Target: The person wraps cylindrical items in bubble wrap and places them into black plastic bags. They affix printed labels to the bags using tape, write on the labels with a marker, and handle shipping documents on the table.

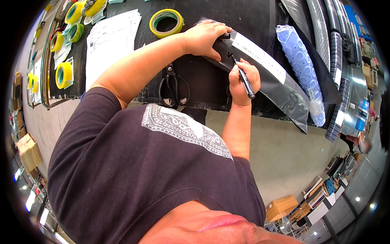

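Note:
A long package wrapped in dark grey plastic [290, 102] lies slantwise on the black table, with a white label strip [260, 57] along its upper face. My right hand [245, 81] is closed around a black marker [246, 83], its tip down at the plastic beside a short black pen stroke [230, 54]. Toward the package's far end rests my left hand [205, 38], fingers curled over it. A short black piece like a marker cap [224, 36] pokes out between its thumb and forefinger. Part of the package is hidden beneath that hand.
Black-handled scissors [174, 85] lie at the table's near edge. A yellow tape roll [166, 23] and white paper sheets [111, 40] are left of my hands. To the right are a blue patterned roll [300, 69] and several dark wrapped rolls [336, 57]. More tape rolls [63, 75] hang at far left.

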The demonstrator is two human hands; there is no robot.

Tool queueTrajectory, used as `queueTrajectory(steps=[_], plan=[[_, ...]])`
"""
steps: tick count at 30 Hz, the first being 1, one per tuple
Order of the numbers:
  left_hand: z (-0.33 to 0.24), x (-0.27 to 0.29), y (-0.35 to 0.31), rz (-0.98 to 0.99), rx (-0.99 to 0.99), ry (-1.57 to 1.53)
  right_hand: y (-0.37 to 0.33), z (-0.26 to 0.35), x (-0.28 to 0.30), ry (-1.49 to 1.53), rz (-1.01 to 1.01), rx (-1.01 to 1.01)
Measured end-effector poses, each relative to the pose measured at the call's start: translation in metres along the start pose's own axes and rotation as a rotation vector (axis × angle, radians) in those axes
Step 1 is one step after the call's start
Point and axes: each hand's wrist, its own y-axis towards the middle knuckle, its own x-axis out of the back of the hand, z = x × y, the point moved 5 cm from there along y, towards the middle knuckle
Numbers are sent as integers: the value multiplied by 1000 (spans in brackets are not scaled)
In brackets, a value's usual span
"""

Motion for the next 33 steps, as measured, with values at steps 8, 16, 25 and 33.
queueTrajectory(steps=[8,16,25,33], plan=[[2,-1,-2,-45,-7,-34,-1,3,13,-86,-62,-67],[8,-6,0,-75,-54,-25,-10,1,20,-121,-109,-83],[5,-1,0,-56,-13,-37,-6,-3,30,-149,-144,-129],[1,-1,-1,-74,-24,-43,-7,-1,31,-79,-85,-100]])
